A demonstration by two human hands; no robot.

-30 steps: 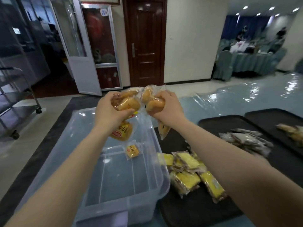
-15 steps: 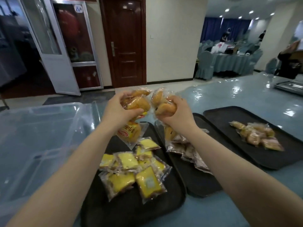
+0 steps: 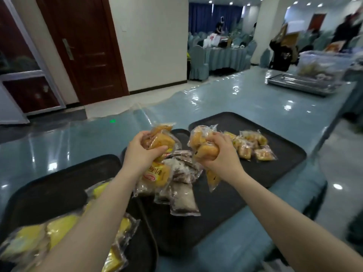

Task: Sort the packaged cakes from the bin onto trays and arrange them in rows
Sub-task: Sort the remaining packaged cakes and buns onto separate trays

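Observation:
My left hand (image 3: 141,154) grips a bunch of golden-brown packaged cakes (image 3: 160,141), and one printed packet (image 3: 157,174) dangles below it. My right hand (image 3: 222,154) grips another bunch of golden cakes (image 3: 202,143) in clear wrappers. Both hands hover over the middle black tray (image 3: 216,203), which holds a heap of pale and dark packets (image 3: 181,179). The left black tray (image 3: 55,185) carries yellow cakes (image 3: 59,230), partly hidden by my left forearm. On the right black tray (image 3: 284,152) lies a small pile of golden cakes (image 3: 251,145).
The trays sit on a long table with a glossy blue cover (image 3: 225,101). A metal tray (image 3: 302,84) and a clear bin (image 3: 322,64) stand at its far right end. Beyond are a brown door (image 3: 84,50), draped chairs and people.
My view has swung right, from the clear bin to the trays. Both hands have carried their bunches of cakes rightward, from over the bin to above the middle tray.

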